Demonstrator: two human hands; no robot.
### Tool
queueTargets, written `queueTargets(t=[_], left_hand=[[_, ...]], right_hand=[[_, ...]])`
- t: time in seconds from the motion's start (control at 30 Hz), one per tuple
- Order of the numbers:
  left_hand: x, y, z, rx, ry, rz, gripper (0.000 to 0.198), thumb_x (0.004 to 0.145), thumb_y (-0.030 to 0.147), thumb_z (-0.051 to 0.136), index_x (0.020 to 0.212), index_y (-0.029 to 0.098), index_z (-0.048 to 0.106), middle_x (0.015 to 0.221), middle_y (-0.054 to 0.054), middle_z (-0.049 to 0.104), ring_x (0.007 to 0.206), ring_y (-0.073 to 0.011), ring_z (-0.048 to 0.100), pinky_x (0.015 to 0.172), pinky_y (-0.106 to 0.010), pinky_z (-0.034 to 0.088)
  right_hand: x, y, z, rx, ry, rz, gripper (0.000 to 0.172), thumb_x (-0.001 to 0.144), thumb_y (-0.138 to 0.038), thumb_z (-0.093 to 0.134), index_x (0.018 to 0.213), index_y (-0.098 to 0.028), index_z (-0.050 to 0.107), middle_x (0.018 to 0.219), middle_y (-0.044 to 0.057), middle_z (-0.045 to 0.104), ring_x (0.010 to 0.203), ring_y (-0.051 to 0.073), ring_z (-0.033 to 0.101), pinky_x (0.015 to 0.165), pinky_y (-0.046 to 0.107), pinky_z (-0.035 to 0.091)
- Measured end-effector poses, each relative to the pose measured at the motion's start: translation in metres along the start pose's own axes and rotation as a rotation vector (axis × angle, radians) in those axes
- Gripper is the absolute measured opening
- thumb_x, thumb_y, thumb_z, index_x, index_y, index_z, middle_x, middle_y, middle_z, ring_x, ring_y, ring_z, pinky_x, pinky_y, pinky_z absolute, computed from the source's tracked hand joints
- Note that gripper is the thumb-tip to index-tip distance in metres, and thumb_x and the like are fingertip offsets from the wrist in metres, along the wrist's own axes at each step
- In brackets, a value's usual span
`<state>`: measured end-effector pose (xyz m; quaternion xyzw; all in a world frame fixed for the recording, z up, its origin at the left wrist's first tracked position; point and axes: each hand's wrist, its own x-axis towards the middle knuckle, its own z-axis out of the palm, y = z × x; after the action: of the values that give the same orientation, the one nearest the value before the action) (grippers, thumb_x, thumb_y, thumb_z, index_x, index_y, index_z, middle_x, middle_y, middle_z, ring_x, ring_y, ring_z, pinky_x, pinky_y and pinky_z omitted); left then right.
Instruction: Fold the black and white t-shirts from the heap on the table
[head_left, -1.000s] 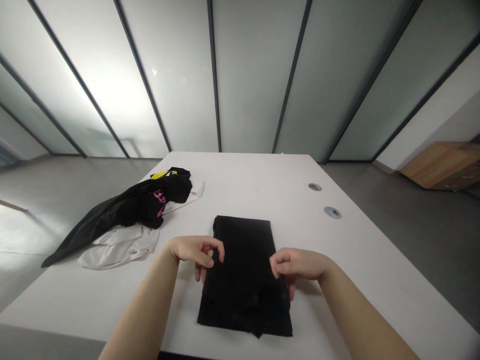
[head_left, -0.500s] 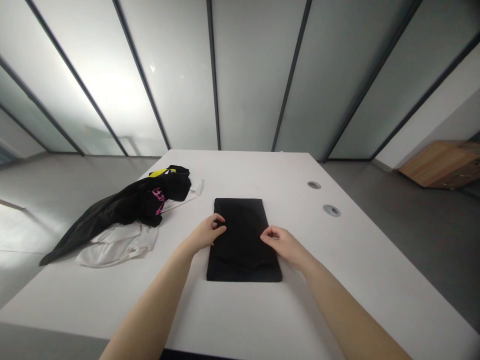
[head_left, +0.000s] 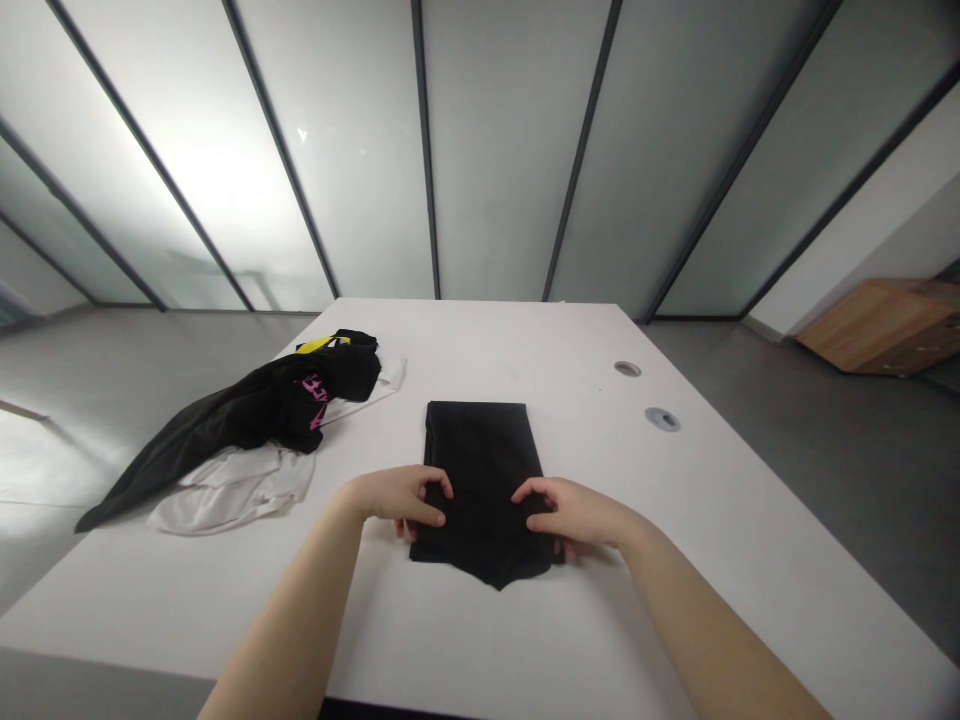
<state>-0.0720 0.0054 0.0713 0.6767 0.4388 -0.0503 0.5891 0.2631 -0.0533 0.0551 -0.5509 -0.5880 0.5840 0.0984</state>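
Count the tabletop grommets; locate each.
2: the farther grommet and the nearer grommet, both near the right edge of the table, beyond the right hand. The clothes pile or folded black cloth could hide others.

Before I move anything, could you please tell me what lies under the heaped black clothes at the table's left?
White fabric shows from beneath the black clothes at two places; whether it is one piece, and what else they cover, cannot be seen.
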Motion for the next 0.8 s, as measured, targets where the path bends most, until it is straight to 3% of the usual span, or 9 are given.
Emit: queueTargets(t=[0.1,0.2,0.3,0.4,0.53,0.6,0.67,0.73,0.8], left_hand=[[-0.006,0.005,-0.001,0.165,0.104,-0.036,0.037,0.086,0.046,0.073,0.116,0.025,0.069,0.060,0.003,0.064,0.052,-0.0193,0.065,0.048,-0.025,0.045],[-0.005,0.019,0.006,0.337,0.500,0.116,0.025,0.094,0.045,0.062,0.089,0.023,0.072,0.066,-0.001,0.067,0.058,-0.0178,0.061,0.055,-0.028,0.039],[0.003,0.032,0.022,0.430,0.802,0.240,0.018,0.096,0.031,0.056,0.084,0.024,0.068,0.070,0.000,0.065,0.062,-0.0177,0.058,0.059,-0.030,0.034],[0.010,0.036,0.042,0.495,0.610,0.355,0.006,0.088,0.031,0.069,0.085,0.025,0.068,0.073,0.001,0.066,0.067,-0.0186,0.060,0.060,-0.030,0.034],[0.010,0.033,0.054,0.622,0.297,0.449,0.033,0.069,0.045,0.092,0.085,0.026,0.071,0.087,-0.002,0.071,0.087,-0.0249,0.066,0.066,-0.031,0.041],[0.011,0.031,0.051,0.657,0.391,0.408,0.034,0.075,0.049,0.087,0.090,0.025,0.069,0.094,-0.003,0.071,0.093,-0.0261,0.066,0.072,-0.033,0.045],[0.014,0.028,0.044,0.619,0.614,0.320,0.028,0.092,0.050,0.071,0.098,0.024,0.066,0.099,-0.005,0.071,0.094,-0.0255,0.068,0.078,-0.034,0.047],[0.019,0.023,0.037,0.539,0.794,0.188,0.026,0.103,0.047,0.054,0.107,0.022,0.062,0.100,-0.008,0.072,0.093,-0.0260,0.069,0.081,-0.036,0.048],[0.024,0.016,0.030,0.479,0.825,0.073,0.026,0.104,0.043,0.051,0.114,0.020,0.058,0.097,-0.009,0.072,0.092,-0.0277,0.071,0.081,-0.037,0.049]], right_hand=[[0.002,0.003,-0.003,-0.192,0.122,-0.091,0.030,0.089,-0.038,0.074,0.116,-0.026,0.076,0.070,0.000,0.066,0.056,0.016,0.060,0.053,0.028,0.041],[0.004,-0.004,0.001,-0.335,0.401,-0.258,0.026,0.097,-0.043,0.064,0.086,-0.024,0.078,0.075,0.004,0.069,0.068,0.019,0.061,0.063,0.032,0.041],[0.004,-0.015,0.014,-0.415,0.547,-0.421,0.023,0.099,-0.038,0.062,0.084,-0.024,0.074,0.081,0.003,0.068,0.075,0.020,0.060,0.070,0.034,0.042],[0.002,-0.021,0.027,-0.496,0.324,-0.553,0.011,0.090,-0.036,0.076,0.092,-0.025,0.074,0.089,0.002,0.067,0.081,0.019,0.060,0.073,0.032,0.042],[-0.002,-0.020,0.032,-0.592,0.084,-0.573,0.036,0.074,-0.044,0.093,0.098,-0.025,0.073,0.098,0.002,0.069,0.095,0.023,0.061,0.078,0.032,0.044],[0.000,-0.018,0.029,-0.576,0.197,-0.558,0.024,0.086,-0.043,0.083,0.095,-0.024,0.072,0.097,0.003,0.069,0.095,0.022,0.061,0.081,0.033,0.044],[0.003,-0.015,0.024,-0.514,0.390,-0.494,0.018,0.100,-0.040,0.066,0.094,-0.023,0.070,0.096,0.003,0.069,0.089,0.020,0.062,0.080,0.033,0.045],[0.008,-0.011,0.020,-0.455,0.558,-0.385,0.019,0.103,-0.037,0.058,0.100,-0.022,0.069,0.097,0.005,0.069,0.087,0.020,0.063,0.078,0.033,0.045],[0.012,-0.006,0.017,-0.430,0.623,-0.273,0.020,0.100,-0.035,0.062,0.112,-0.021,0.067,0.099,0.006,0.070,0.089,0.022,0.065,0.079,0.034,0.046]])
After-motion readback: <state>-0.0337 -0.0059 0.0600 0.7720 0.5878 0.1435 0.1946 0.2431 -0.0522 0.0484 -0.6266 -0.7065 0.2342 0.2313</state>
